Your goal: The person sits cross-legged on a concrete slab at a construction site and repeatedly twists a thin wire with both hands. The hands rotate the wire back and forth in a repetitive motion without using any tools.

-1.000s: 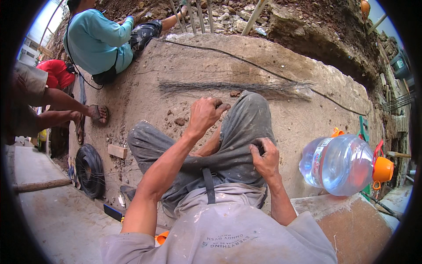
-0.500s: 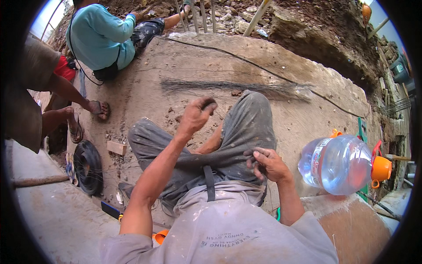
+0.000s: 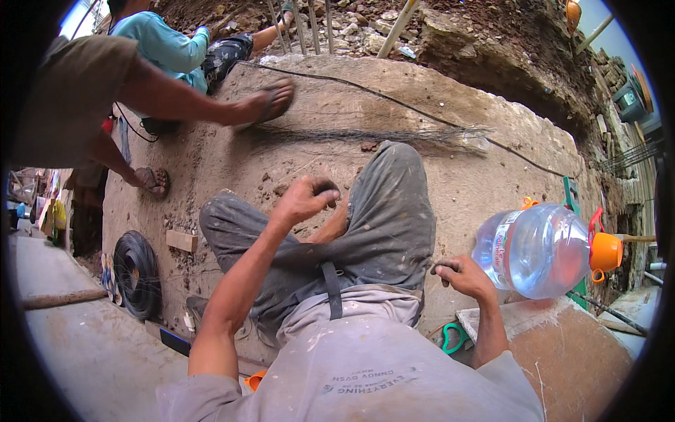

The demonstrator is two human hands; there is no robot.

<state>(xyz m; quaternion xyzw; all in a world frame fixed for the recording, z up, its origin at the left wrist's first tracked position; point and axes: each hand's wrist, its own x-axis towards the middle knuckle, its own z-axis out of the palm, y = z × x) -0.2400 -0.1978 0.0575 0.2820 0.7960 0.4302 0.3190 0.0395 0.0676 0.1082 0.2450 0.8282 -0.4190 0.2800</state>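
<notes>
Above my crossed legs, my left hand (image 3: 304,200) is closed, its fingers curled toward the thumb; anything inside is hidden. Beside my right knee, my right hand (image 3: 465,276) is pinched, and what it holds, if anything, is too small to make out. Beyond my legs a long bundle of thin dark wires (image 3: 380,136) lies across the concrete slab (image 3: 485,204). A large clear water bottle (image 3: 538,250) rests on its side right of my right hand, an orange cup (image 3: 606,253) at its neck. A green looped handle (image 3: 455,338) shows near my right forearm.
A person in brown shorts steps past at left, one sandalled foot (image 3: 271,102) by the bundle's left end. Another person in a teal shirt (image 3: 158,42) sits behind. Left lie a black wire coil (image 3: 128,274), a wood block (image 3: 181,240) and a phone (image 3: 174,342). A cable (image 3: 394,97) crosses the slab.
My right hand has moved outward to the right and its fingers have drawn together. My left hand has lowered slightly. The walking person's foot has swung over beside the wire bundle.
</notes>
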